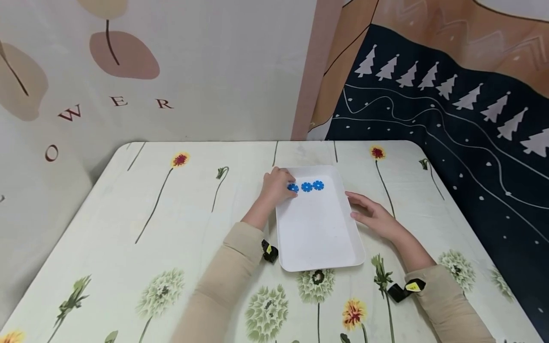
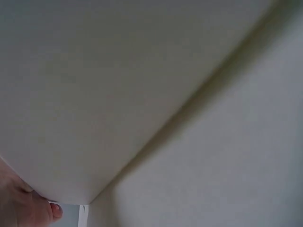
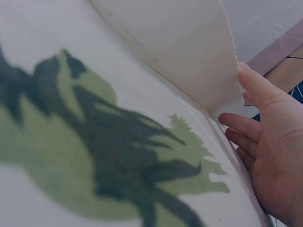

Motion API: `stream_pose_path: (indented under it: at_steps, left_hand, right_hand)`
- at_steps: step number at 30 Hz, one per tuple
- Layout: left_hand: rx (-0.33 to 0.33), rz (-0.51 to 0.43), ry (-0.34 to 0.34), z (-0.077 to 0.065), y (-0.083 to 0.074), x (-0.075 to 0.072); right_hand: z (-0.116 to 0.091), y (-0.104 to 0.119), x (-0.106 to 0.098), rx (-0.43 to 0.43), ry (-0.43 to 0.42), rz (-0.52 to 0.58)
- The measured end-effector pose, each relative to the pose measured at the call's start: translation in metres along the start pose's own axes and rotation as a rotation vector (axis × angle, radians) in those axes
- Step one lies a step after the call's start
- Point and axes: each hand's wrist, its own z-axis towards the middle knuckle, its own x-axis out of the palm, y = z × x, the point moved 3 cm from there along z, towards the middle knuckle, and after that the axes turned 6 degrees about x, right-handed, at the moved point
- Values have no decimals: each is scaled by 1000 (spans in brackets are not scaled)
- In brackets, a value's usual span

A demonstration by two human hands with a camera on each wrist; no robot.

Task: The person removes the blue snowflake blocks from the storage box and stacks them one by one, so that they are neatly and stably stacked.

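A white rectangular tray [image 1: 319, 233] holds a short row of blue flower-shaped discs near its far end. My left hand [image 1: 276, 186] reaches over the tray's left rim and pinches the leftmost blue disc [image 1: 293, 187] between thumb and fingers. Just right of it lie a second blue disc [image 1: 306, 187] and a third [image 1: 318, 185], side by side. In the left wrist view the tray's wall [image 2: 94, 94] hides most of that hand. My right hand [image 1: 375, 216] is at the tray's right side, its fingers loosely extended with fingertips at the wall [image 3: 189, 52] in the right wrist view.
The table is covered by a cloth [image 1: 171, 228] printed with flowers. Behind it hangs a pale wall covering [image 1: 231, 71] with letters, and at the right a dark fabric [image 1: 429, 114] with tree shapes. Black wrist cameras [image 1: 270, 251] sit by both sleeves.
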Motion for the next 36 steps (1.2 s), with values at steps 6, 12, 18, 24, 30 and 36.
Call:
stream_pose_path:
  at_steps: [6,12,18,24,30,36]
  left_hand:
    - [-7,-18,-9,-2,-2,0]
    - [13,-1,-7,-4,-3,-3]
    - [24,0,7,-4,-4,-4]
    - [38,-13,14,-4,-2,-3]
    - [56,-49,4,-5,-2,-4]
    - [75,-72,2,-6,-1,-5]
  right_hand:
    - [0,-3,0,-10,5,-7]
    - [0,-3,0,-22,-14,-26]
    - [1,-1,-1,-7,-7,-28]
    - [1,1,0,3,1,-9]
    - [0,0,0,5,-9,-11]
    - [1,-1,0,-6,-7,-6]
